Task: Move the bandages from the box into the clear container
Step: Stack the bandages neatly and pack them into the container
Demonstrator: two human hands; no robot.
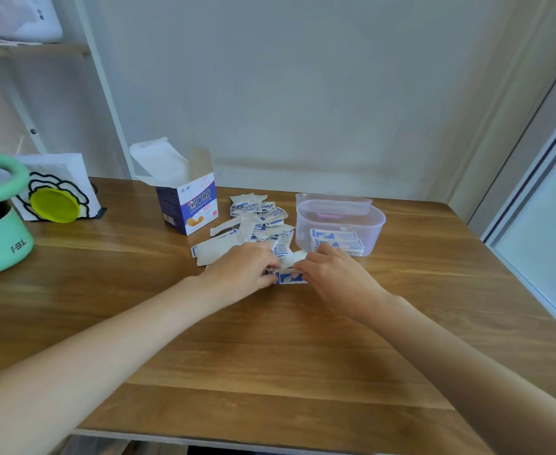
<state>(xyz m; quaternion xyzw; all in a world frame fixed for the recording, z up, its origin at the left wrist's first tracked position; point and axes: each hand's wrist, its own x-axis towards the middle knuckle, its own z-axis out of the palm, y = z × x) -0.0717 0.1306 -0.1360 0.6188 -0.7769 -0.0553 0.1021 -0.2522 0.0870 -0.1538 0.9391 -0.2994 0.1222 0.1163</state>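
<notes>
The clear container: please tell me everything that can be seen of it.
The clear container is an oval tub of see-through plastic, open at the top, upright on the wooden table right of the loose bandages. A few bandages lie stacked inside. Its lid stands behind it. The right hand is just before it.

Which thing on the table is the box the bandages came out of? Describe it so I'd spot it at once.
On the brown wooden table, look toward the back wall, left of the loose pile of blue-and-white wrapped bandages. There stands the small white-and-purple cardboard box, upright, top flaps open. Unlike the clear plastic container right of the pile, it is opaque and printed.
</notes>
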